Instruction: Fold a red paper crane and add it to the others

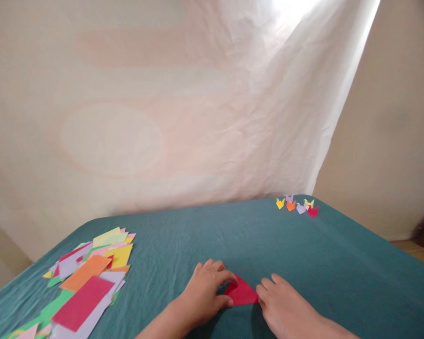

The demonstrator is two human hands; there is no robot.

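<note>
A red piece of paper (243, 294), folded into a triangle, lies on the cloth at the front of the table between my two hands. My left hand (209, 288) has its thumb and index finger closed about the paper's left side, covering that end. At the right corner, the fingers of my right hand (279, 297) are bent together and pinch the tip. The paper's upper point and sloping right edge show between the hands.
Loose coloured paper sheets (83, 301) lie in a heap on the left. Several small folded paper birds (291, 205) stand at the far right corner of the table, which has a dark green cloth (183, 240). A pale sheet (198, 141) hangs behind.
</note>
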